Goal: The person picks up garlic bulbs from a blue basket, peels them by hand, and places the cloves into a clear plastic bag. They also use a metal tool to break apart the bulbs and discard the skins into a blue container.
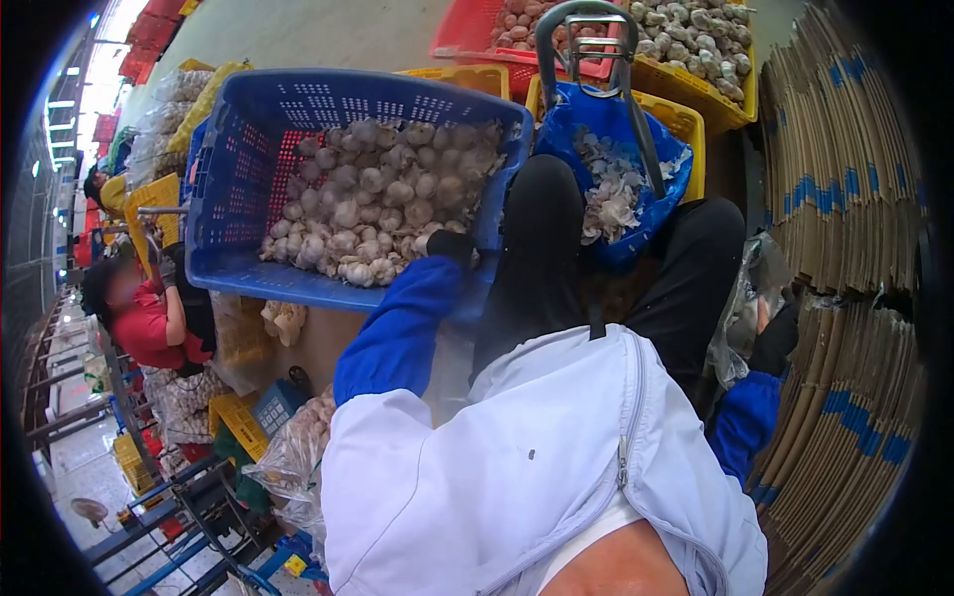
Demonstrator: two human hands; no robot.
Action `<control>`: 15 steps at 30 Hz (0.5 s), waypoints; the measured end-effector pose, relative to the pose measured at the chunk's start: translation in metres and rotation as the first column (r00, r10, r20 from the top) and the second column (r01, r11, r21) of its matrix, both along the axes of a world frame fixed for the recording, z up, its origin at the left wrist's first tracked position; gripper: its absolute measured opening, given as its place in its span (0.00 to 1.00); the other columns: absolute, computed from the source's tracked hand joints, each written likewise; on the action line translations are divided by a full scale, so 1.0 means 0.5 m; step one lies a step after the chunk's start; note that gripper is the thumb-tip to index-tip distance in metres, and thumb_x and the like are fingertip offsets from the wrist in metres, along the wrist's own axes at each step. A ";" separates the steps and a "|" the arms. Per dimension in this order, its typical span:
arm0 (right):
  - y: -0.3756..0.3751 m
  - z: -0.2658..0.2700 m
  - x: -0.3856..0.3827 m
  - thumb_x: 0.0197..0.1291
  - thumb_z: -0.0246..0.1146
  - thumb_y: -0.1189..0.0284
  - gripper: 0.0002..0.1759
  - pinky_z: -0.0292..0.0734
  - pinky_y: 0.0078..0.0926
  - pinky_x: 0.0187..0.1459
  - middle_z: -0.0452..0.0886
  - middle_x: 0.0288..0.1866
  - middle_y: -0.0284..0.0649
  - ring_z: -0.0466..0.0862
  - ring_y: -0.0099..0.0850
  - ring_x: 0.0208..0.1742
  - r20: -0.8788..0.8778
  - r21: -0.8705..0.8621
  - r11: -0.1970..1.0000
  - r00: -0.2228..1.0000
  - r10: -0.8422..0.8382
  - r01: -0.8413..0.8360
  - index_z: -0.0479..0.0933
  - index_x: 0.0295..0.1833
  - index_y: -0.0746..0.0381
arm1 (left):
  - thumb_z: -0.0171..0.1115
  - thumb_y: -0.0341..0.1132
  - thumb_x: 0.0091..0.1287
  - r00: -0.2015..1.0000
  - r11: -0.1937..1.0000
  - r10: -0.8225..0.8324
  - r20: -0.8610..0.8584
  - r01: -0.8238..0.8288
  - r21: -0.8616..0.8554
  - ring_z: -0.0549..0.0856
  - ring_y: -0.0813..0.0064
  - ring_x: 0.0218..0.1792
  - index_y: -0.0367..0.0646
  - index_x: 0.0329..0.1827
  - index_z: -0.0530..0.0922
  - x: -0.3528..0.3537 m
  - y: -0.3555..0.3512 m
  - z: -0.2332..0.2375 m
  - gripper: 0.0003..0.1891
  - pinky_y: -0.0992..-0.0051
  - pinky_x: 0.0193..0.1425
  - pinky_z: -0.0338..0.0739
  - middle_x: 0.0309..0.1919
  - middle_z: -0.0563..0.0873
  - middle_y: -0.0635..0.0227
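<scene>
My left hand (449, 245), in a dark glove with bare fingertips, reaches over the near rim of a large blue crate (229, 238). Its fingertips are right at the garlic bulbs (373, 189) heaped inside; most of the fingers are hidden behind the back of the hand. Off to the right of my leg, my right hand (777, 338), in a similar dark glove, is closed on a clear plastic bag (737, 343). Between my knees and the crates stands a blue bag (651, 223) with loose garlic skins (608, 189) in it.
A metal-framed handle (586, 50) arches over the blue bag. Behind it are a yellow crate (740, 114) of garlic and a red crate (462, 30). Stacked flat cardboard (825, 129) lines the right side. Two people work at left, one in a red shirt (144, 328), near bagged garlic (184, 387).
</scene>
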State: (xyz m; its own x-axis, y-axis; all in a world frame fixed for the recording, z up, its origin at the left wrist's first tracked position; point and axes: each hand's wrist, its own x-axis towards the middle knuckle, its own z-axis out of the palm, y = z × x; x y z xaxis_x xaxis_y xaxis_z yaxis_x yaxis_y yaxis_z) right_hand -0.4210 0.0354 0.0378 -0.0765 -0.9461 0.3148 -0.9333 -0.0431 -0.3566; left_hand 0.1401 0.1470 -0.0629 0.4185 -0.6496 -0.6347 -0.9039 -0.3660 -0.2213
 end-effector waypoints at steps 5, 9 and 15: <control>-0.016 0.092 0.205 0.53 0.60 0.77 0.19 0.71 0.25 0.44 0.77 0.43 0.42 0.77 0.30 0.42 0.447 -0.167 0.970 0.863 0.235 -0.177 0.70 0.52 0.61 | 0.64 0.45 0.47 0.943 0.939 -0.260 -0.207 0.197 -0.282 0.83 0.67 0.32 0.46 0.36 0.79 0.018 -0.012 0.086 0.16 0.66 0.38 0.75 0.30 0.83 0.70; -0.064 0.105 0.352 0.51 0.62 0.73 0.20 0.72 0.29 0.44 0.77 0.42 0.44 0.77 0.33 0.41 0.363 -0.071 0.903 0.833 0.419 -0.423 0.70 0.51 0.61 | 0.66 0.41 0.50 0.385 0.670 -0.118 -0.915 -0.649 -0.359 0.79 0.82 0.27 0.43 0.33 0.76 0.030 -0.050 0.133 0.14 0.83 0.27 0.71 0.27 0.81 0.72; -0.163 -0.112 0.480 0.52 0.60 0.63 0.23 0.70 0.39 0.38 0.79 0.38 0.47 0.79 0.45 0.35 0.344 -0.126 0.862 0.793 0.502 -0.491 0.70 0.52 0.61 | 0.56 0.40 0.62 -0.425 0.747 -0.201 -0.883 -0.650 0.143 0.77 0.83 0.28 0.39 0.46 0.72 -0.027 -0.165 0.195 0.15 0.86 0.27 0.67 0.37 0.79 0.67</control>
